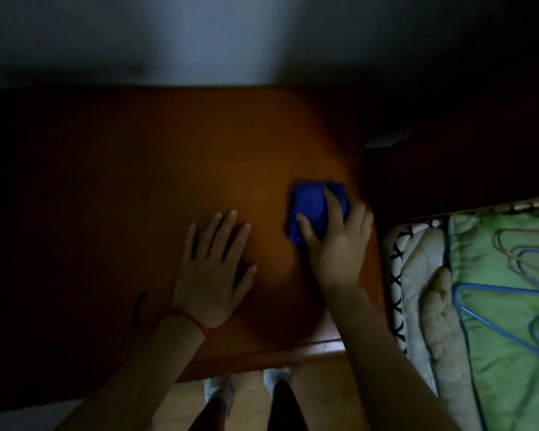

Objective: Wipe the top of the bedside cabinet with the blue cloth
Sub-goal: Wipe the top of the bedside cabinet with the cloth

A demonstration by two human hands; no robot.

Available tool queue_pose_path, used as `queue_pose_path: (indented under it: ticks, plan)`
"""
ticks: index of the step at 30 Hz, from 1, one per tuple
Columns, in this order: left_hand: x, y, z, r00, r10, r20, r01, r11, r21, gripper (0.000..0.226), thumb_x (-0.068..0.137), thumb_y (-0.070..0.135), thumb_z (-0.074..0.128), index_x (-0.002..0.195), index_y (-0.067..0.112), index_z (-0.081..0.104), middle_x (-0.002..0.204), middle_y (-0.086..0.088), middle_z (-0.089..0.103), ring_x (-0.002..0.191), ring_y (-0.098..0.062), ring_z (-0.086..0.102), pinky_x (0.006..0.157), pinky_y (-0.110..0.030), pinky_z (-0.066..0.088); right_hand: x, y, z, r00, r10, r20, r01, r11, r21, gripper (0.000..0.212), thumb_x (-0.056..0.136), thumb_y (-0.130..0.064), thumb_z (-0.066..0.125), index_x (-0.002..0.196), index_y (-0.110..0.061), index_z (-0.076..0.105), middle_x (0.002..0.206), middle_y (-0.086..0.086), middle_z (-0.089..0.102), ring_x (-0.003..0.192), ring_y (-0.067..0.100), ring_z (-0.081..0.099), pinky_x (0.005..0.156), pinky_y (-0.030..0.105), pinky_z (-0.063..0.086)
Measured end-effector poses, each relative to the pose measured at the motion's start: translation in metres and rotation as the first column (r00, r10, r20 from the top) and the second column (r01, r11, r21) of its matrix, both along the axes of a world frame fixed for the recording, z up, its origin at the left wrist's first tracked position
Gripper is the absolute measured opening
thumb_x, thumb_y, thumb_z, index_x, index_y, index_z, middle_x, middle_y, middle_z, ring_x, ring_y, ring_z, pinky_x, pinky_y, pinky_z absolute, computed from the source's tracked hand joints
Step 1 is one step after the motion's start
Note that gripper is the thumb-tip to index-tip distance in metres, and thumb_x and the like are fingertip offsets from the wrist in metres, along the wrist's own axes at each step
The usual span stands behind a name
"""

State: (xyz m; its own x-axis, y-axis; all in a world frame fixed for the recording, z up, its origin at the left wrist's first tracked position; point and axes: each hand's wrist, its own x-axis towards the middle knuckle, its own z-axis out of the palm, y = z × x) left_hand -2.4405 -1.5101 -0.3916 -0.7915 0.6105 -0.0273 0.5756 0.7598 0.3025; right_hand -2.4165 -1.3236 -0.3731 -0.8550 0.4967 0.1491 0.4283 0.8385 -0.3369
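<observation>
The brown wooden top of the bedside cabinet (168, 169) fills the middle of the dim view. A folded blue cloth (308, 206) lies on its right part, close to the right edge. My right hand (336, 241) presses down on the cloth with fingers spread over it, covering its near right side. My left hand (213, 269) rests flat on the bare wood to the left of the cloth, palm down, fingers apart, holding nothing. A red string bracelet sits on the left wrist.
A bed (495, 306) with a green quilt, a pale blanket and blue wire hangers (492, 303) lies right of the cabinet. A white wall (215, 35) stands behind it. A small dark mark (139, 309) shows on the wood near the front left. My feet (246, 387) stand on the wooden floor below.
</observation>
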Motion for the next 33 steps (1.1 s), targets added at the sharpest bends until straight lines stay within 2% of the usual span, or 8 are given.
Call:
queue_pose_path:
  ticks: [3, 9, 12, 16, 21, 25, 28, 33]
  plan:
    - [0.0, -0.001, 0.0, 1.0, 0.004, -0.014, -0.004, 1.0, 0.01, 0.057, 0.091, 0.045, 0.033, 0.138, 0.014, 0.034, 0.145, -0.017, 0.037, 0.135, -0.031, 0.025, 0.109, -0.052, 0.013, -0.024, 0.007, 0.0, 1.0, -0.01, -0.004, 0.01, 1.0, 0.028, 0.058, 0.082, -0.048, 0.052, 0.124, -0.008, 0.051, 0.114, 0.026, 0.052, 0.097, 0.038, 0.049, 0.08, 0.045, 0.044]
    - [0.001, -0.002, -0.003, 0.999, -0.01, -0.044, 0.012, 1.0, 0.024, 0.056, 0.091, 0.043, 0.036, 0.137, 0.011, 0.036, 0.144, -0.019, 0.038, 0.134, -0.032, 0.027, 0.109, -0.052, 0.012, 0.09, -0.027, -0.001, 1.0, 0.003, 0.024, -0.002, 1.0, -0.028, 0.056, 0.083, -0.049, 0.049, 0.127, -0.014, 0.045, 0.116, 0.025, 0.049, 0.098, 0.031, 0.039, 0.078, 0.045, 0.043]
    - [0.003, -0.001, -0.004, 0.998, 0.001, -0.069, -0.001, 1.0, 0.008, 0.056, 0.091, 0.042, 0.035, 0.137, 0.01, 0.038, 0.144, -0.019, 0.038, 0.134, -0.032, 0.027, 0.109, -0.052, 0.013, 0.069, -0.019, -0.002, 0.999, 0.04, 0.037, -0.039, 0.999, -0.02, 0.056, 0.082, -0.049, 0.05, 0.123, -0.011, 0.05, 0.11, 0.025, 0.052, 0.093, 0.03, 0.04, 0.075, 0.043, 0.043]
    - [0.02, -0.001, 0.0, 0.996, 0.071, -0.058, -0.07, 0.997, 0.03, 0.055, 0.092, 0.041, 0.033, 0.137, 0.009, 0.041, 0.143, -0.02, 0.039, 0.133, -0.032, 0.027, 0.108, -0.052, 0.016, 0.043, -0.009, -0.001, 1.0, 0.025, 0.015, -0.026, 0.999, 0.019, 0.055, 0.083, -0.048, 0.052, 0.125, -0.012, 0.05, 0.115, 0.023, 0.052, 0.096, 0.035, 0.049, 0.077, 0.042, 0.042]
    - [0.076, -0.014, 0.0, 0.994, 0.081, -0.07, -0.077, 0.995, 0.06, 0.051, 0.097, 0.044, 0.023, 0.137, 0.014, 0.036, 0.143, -0.019, 0.039, 0.134, -0.033, 0.026, 0.108, -0.05, 0.012, 0.149, -0.041, 0.001, 0.999, 0.032, 0.041, -0.031, 0.999, -0.008, 0.054, 0.084, -0.05, 0.048, 0.126, -0.016, 0.048, 0.118, 0.017, 0.044, 0.101, 0.031, 0.04, 0.079, 0.043, 0.04]
    - [0.111, -0.025, -0.006, 0.99, 0.106, -0.092, -0.102, 0.994, 0.039, 0.053, 0.099, 0.045, 0.018, 0.137, 0.013, 0.036, 0.143, -0.019, 0.039, 0.134, -0.033, 0.026, 0.108, -0.053, 0.014, 0.132, -0.03, 0.0, 0.996, 0.071, 0.059, -0.072, 0.997, 0.028, 0.054, 0.083, -0.05, 0.047, 0.123, -0.014, 0.049, 0.109, 0.022, 0.052, 0.094, 0.03, 0.039, 0.073, 0.042, 0.042]
    - [0.113, -0.027, -0.007, 0.986, 0.116, -0.121, -0.113, 0.993, 0.03, 0.055, 0.099, 0.046, 0.017, 0.137, 0.012, 0.038, 0.143, -0.018, 0.039, 0.133, -0.032, 0.027, 0.108, -0.052, 0.014, 0.12, -0.027, -0.002, 0.998, 0.048, 0.031, -0.049, 0.999, 0.015, 0.055, 0.084, -0.049, 0.05, 0.126, -0.014, 0.049, 0.115, 0.023, 0.052, 0.096, 0.034, 0.046, 0.075, 0.042, 0.04]
    - [0.115, -0.026, -0.009, 0.98, 0.12, -0.159, -0.115, 0.992, 0.042, 0.051, 0.098, 0.042, 0.025, 0.136, 0.011, 0.04, 0.142, -0.018, 0.041, 0.132, -0.032, 0.028, 0.108, -0.052, 0.015, 0.179, -0.043, -0.005, 0.997, 0.079, 0.027, -0.079, 0.997, 0.016, 0.055, 0.084, -0.05, 0.05, 0.126, -0.014, 0.049, 0.116, 0.023, 0.052, 0.099, 0.03, 0.039, 0.078, 0.04, 0.031]
